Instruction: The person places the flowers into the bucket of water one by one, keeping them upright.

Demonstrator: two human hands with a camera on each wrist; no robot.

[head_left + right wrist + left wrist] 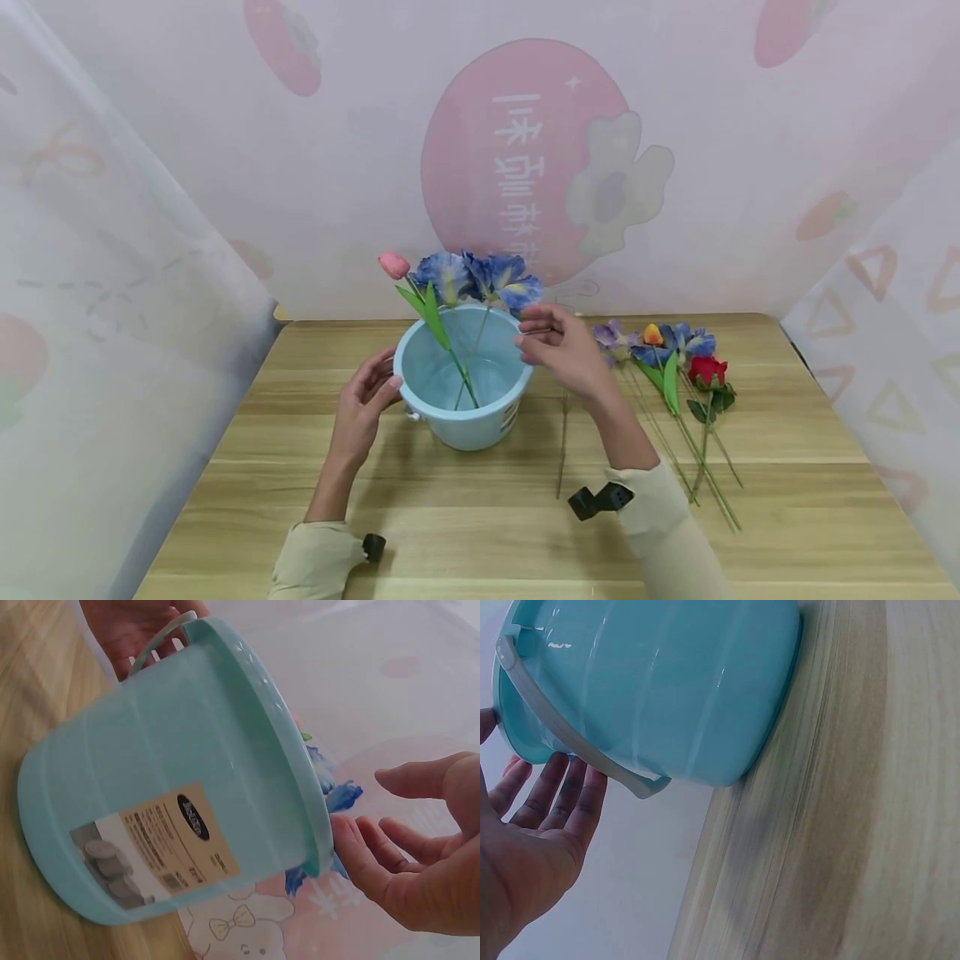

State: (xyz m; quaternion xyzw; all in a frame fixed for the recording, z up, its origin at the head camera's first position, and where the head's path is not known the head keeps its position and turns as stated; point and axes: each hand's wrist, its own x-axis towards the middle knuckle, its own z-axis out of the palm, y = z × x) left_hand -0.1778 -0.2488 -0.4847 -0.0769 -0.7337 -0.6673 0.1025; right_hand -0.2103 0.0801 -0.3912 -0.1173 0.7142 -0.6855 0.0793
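A light blue bucket (pixel 465 429) stands upright on the table, its mouth facing up. Inside it lean a pink tulip (pixel 393 265) with green leaves and blue irises (pixel 504 279), their stems crossing. My left hand (pixel 360 412) touches the bucket's left side under the rim, beside the pale handle (pixel 577 739), with its fingers extended and thumb at the rim. Over the right rim is my right hand (pixel 562 346); in the right wrist view one fingertip touches the rim while the thumb stays apart. Nothing shows between its fingers.
Right of the bucket lie a purple flower (pixel 615 340), an orange-yellow tulip (pixel 652 335), a blue iris (pixel 697 343) and a red rose (pixel 708 371). A thin stem (pixel 562 446) lies below my right hand. A printed curtain (pixel 352 192) hangs behind the wooden table (pixel 450 533).
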